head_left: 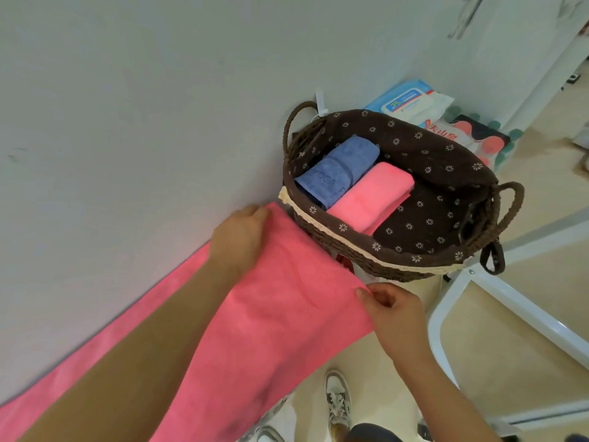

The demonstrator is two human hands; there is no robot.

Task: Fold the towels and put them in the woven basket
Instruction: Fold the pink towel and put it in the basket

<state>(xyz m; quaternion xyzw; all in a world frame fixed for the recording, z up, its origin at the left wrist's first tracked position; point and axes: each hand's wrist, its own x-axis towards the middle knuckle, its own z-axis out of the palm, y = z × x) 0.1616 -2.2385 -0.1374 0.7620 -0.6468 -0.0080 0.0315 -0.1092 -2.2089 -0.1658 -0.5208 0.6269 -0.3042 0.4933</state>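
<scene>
both bare arms are being stretched forward from the lower edge of the view. the left hand (237,239) is being held palm down and further away, with its fingers being curled over the far corner of the pink towel (280,314). the right hand (393,314) is being held nearer and lower, and the near corner is being pinched between its thumb and fingers.

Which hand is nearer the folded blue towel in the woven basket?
Left. The left hand grips the spread pink towel beside the woven basket, close to the folded blue towel; the right hand is farther, below the basket's front.
</scene>
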